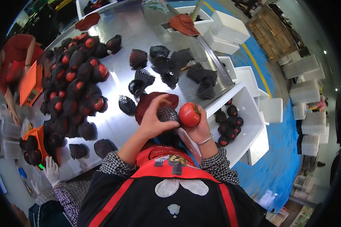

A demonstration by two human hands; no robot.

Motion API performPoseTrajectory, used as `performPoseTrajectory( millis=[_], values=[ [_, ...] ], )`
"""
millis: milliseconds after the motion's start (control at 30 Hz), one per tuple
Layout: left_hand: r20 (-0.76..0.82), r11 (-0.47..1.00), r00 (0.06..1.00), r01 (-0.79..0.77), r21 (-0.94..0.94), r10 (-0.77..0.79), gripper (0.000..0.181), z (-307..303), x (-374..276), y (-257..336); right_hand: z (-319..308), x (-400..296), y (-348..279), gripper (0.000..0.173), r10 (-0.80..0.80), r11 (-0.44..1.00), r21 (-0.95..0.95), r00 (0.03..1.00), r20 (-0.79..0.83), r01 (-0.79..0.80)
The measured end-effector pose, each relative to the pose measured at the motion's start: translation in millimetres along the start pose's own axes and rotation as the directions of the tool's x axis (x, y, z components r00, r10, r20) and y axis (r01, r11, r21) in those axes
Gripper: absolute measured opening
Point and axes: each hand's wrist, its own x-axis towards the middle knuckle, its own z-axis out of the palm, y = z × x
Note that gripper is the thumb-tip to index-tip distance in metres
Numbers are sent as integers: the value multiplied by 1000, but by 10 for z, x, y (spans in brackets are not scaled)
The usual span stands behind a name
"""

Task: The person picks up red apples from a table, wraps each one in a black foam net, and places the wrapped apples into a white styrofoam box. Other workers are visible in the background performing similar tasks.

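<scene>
In my right hand (200,129) I hold a red tomato (188,114), its green stem turned to the right. My left hand (155,120) curls its thumb and fingers around a black foam net sleeve (168,114). The sleeve's mouth is close beside the tomato; whether they touch cannot be told. Beneath my left hand lies a dark red cloth (143,106) on the metal table (110,93). Beyond it are several loose black net sleeves (159,51). To the left is a large heap of tomatoes in black nets (76,85).
A white foam box (251,127) at my right contains several netted tomatoes (230,124). An orange scale (31,83) stands by a person in red (15,59). Another person's gloved hand (51,171) is near a second orange scale (38,134). Foam boxes (230,27) stand on the blue floor.
</scene>
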Motion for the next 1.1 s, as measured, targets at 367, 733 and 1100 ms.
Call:
performPoseTrajectory(
  millis=[367, 733, 1100],
  values=[
    [125, 973, 983, -156, 172, 135, 75, -39, -119, 215, -13, -4, 86, 43, 177, 939, -326, 965, 196, -106],
    [11, 826, 949, 280, -488, -316, 37, -161, -185, 57, -211, 99, 38, 59, 265, 846, 249, 778, 569, -471],
    [-221, 870, 874, 340, -358, -433, 20, -180, -364, -66, -398, 98, -326, 45, 21, 999, -31, 962, 273, -13]
  ],
)
